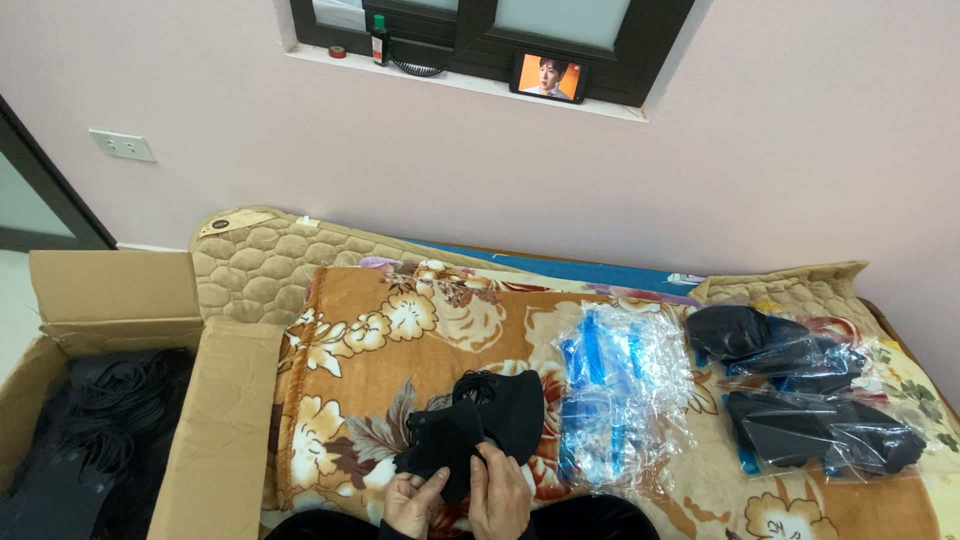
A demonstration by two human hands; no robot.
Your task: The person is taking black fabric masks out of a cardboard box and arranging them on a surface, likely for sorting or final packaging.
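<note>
Near the bed's front edge, both hands, left hand (413,500) and right hand (498,492), pinch a stack of black fabric face masks (478,420), which extends far-rightward above them over the floral orange blanket (360,350).

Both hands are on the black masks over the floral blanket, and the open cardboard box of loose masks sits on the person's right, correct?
Not quite. The head view shows the cardboard box on the person's left. The rest holds: left hand and right hand hold the black masks over the floral blanket.
</note>
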